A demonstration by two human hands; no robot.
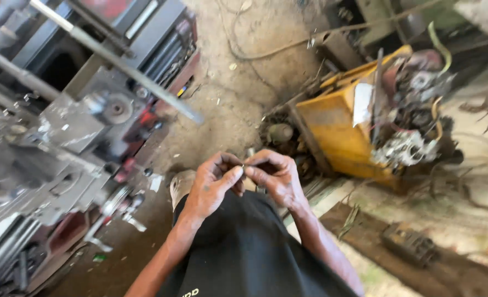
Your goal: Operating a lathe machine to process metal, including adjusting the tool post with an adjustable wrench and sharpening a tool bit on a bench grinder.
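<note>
My left hand and my right hand meet in front of my body, above my black shirt. The fingertips of both hands pinch a tiny metal piece between them; it is too small and blurred to tell its kind. Both hands are greasy. My shoe shows on the dirt floor just below the left hand.
A grey metal lathe with a long bar fills the left side. A yellow metal bin full of scrap engine parts stands at right. A dark metal block lies on the floor at lower right. Dirt floor runs between them.
</note>
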